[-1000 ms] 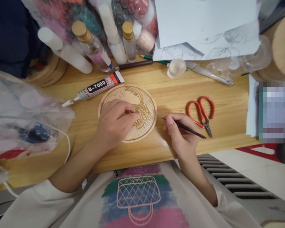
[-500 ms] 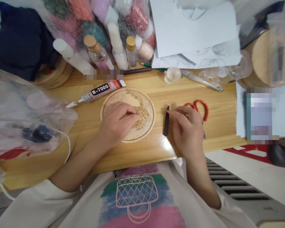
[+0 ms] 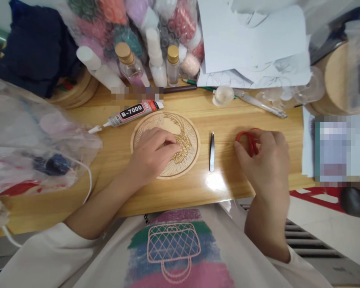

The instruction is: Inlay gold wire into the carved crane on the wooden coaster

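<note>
My left hand rests over the left part of a round wooden disc with a gold feather-like pattern. Its thumb and index finger are pinched together over the pattern; what lies between them is too small to name. At the right, my right hand is over the red-handled scissors, its thumb and fingers around the handles, and the blades are hidden under the palm. Between the hands, the tweezers lie on the wood, touched by neither hand.
Behind the disc lies a glue tube. Small bottles, a clear cup, a pen-like knife and paper sheets line the back. A plastic bag with a white cord is at the left.
My right hand has moved right, away from beside the tweezers and onto the scissor handles. My left hand keeps its pinch over the disc. The whole view has shifted slightly.
</note>
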Motion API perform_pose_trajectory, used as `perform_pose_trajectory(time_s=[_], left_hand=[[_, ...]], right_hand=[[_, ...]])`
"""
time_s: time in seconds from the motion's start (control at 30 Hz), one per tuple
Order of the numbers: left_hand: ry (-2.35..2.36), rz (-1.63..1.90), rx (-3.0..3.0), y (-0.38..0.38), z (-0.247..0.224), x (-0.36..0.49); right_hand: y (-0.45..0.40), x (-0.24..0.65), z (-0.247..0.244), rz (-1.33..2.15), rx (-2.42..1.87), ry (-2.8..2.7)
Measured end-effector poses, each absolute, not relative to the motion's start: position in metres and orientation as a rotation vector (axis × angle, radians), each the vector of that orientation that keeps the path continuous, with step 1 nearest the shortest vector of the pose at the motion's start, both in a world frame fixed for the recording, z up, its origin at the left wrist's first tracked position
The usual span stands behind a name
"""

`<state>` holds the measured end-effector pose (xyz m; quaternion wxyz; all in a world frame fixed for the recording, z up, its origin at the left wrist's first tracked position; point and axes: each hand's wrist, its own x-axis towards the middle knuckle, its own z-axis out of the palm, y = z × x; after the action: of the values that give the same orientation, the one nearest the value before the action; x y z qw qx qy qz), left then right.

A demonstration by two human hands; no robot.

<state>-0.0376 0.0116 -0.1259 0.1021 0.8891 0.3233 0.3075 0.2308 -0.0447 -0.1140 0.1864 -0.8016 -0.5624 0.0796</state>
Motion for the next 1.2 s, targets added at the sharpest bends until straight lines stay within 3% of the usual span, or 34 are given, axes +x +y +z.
perform_pose_trajectory(time_s=[0.5,1.2], left_hand=[[0.949,0.934,2.616,0.011,-0.126,-0.035],[0.942,0.935,2.613,0.011,-0.127,-0.036]], right_hand=[[-0.044,0.235,-0.1,0.156,-2.352,-1.643],[-0.029,0.243,-0.093,0.369,-2.508,-1.475]])
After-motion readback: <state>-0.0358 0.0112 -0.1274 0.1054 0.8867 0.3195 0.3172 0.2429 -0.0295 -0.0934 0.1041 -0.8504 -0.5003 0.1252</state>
